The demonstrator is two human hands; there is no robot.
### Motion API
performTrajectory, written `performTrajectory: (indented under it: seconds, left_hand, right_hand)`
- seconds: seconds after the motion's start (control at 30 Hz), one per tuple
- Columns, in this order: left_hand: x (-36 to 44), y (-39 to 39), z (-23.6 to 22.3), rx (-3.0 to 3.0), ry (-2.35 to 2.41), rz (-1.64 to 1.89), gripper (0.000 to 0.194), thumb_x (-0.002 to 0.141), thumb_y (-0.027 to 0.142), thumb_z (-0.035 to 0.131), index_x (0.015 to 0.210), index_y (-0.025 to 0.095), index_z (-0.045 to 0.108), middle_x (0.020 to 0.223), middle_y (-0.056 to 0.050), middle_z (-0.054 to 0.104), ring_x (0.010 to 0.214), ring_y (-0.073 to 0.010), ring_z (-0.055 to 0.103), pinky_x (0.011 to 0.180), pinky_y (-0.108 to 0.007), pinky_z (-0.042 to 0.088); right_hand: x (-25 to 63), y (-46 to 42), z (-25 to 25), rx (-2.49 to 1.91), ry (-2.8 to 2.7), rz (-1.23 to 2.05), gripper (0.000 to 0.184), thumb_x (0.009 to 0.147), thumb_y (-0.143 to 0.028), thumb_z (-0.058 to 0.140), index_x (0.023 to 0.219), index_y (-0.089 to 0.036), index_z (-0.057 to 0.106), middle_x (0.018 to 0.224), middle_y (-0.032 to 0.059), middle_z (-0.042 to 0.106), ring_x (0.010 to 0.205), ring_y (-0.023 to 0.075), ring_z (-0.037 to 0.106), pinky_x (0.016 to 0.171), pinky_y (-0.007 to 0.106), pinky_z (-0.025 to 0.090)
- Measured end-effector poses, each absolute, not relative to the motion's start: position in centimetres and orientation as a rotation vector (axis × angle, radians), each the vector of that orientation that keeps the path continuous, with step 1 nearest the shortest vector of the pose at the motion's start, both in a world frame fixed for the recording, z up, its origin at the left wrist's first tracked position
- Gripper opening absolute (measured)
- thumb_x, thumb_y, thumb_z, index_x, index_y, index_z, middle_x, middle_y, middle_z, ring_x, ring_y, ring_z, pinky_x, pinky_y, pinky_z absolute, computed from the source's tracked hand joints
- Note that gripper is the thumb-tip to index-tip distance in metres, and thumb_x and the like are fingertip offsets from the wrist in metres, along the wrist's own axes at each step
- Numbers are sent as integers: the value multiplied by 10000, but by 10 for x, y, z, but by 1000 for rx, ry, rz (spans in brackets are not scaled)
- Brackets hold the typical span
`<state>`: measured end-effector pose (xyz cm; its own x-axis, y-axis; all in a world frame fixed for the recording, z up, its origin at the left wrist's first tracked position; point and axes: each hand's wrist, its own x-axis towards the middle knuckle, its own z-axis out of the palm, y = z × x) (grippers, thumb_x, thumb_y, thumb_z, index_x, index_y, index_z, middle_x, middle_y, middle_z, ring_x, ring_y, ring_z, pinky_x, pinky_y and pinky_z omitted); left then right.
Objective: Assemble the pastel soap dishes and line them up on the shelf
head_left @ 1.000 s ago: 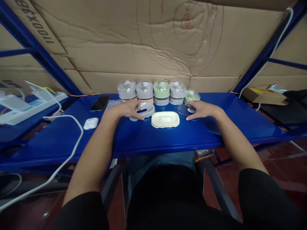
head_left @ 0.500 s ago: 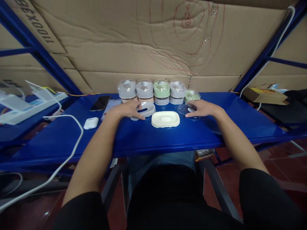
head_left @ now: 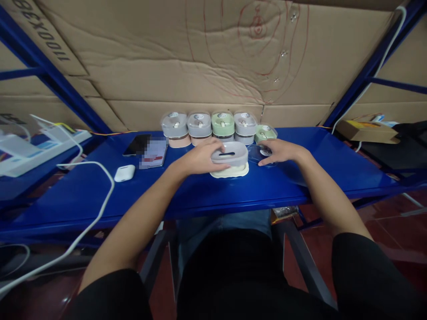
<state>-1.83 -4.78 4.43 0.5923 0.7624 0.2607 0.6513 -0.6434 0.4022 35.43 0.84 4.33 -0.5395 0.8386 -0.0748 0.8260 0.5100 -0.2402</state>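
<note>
My left hand (head_left: 211, 156) grips the left end of a grey oval cover (head_left: 235, 150) with a long slot in its top. The cover is over a cream oval base (head_left: 230, 171), whose front rim shows below it; whether the two touch is hard to tell. To the right, my right hand (head_left: 278, 151) is closed around a clear plastic lid (head_left: 256, 154) with a round label, low over the blue table, thumb at its near side. Part of the lid is hidden under the fingers.
Behind my hands stands a row of small boxes with clear lids, grey (head_left: 199, 124) and green (head_left: 223, 123) among them. On the left lie a white earbud case (head_left: 124, 173), phones (head_left: 137, 145) and a white cable (head_left: 108, 189). A cardboard wall (head_left: 160, 53) closes the back.
My left hand has carried the grey cover rightward from the table to over the cream base. A second phone is now uncovered on the left. My right hand stays at the clear lid.
</note>
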Motion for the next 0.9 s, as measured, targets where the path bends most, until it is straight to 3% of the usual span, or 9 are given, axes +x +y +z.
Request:
performTrajectory:
  seconds: [0.23,0.43,0.57,0.63,0.73,0.8,0.9]
  left_hand:
    - [-3,-51,27,2548,1077,476,579,845,650,872,1241,250,735,1461,-135,686,1355,-392,701,1180,-484,559]
    - [-9,-42,27,2511,1069,407,709,786,723,894,1287,255,709,1407,-122,711,1331,-402,701,1179,-497,555]
    - [-8,-40,21,2478,1088,382,785,805,738,901,1401,276,683,1516,-135,718,1413,-428,702,1187,-511,564]
    - [-6,-39,16,2459,1086,410,887,806,726,931,1516,280,643,1618,-160,693,1500,-448,680,1237,-537,550]
    - [-3,-36,7,2386,1085,523,1186,713,724,1026,1680,244,536,1751,-232,610,1628,-501,599,1325,-603,505]
    - [0,-33,-1,2316,1102,613,1363,627,727,1081,1732,205,477,1777,-285,571,1664,-541,557,1355,-664,478]
    - [5,-29,-14,2206,1090,758,1482,585,698,1124,1781,205,401,1769,-307,569,1651,-548,572,1352,-716,480]
  right_hand:
    - [355,9,43,-1488,-2680,390,1056,806,-773,952,1675,-223,710,1522,192,823,1349,472,787,1198,603,628]
    - [353,10,41,-1495,-2686,376,1073,815,-754,945,1689,-188,685,1547,212,811,1370,477,783,1205,596,628]
    - [351,6,45,-1532,-2671,354,1029,811,-755,941,1644,-196,714,1452,194,848,1287,456,811,1143,577,652]
    - [350,1,50,-1564,-2633,290,989,832,-759,920,1628,-207,723,1418,187,855,1262,464,811,1121,590,652]
    - [345,-10,60,-1506,-2494,142,960,873,-726,888,1650,-194,704,1485,221,817,1335,507,767,1164,628,609]
    - [336,-19,62,-1332,-2422,116,969,903,-710,858,1700,-195,664,1589,230,760,1418,510,719,1224,636,560]
    - [315,-29,55,-1034,-2463,224,951,946,-726,805,1754,-259,623,1655,184,715,1476,475,675,1281,635,507]
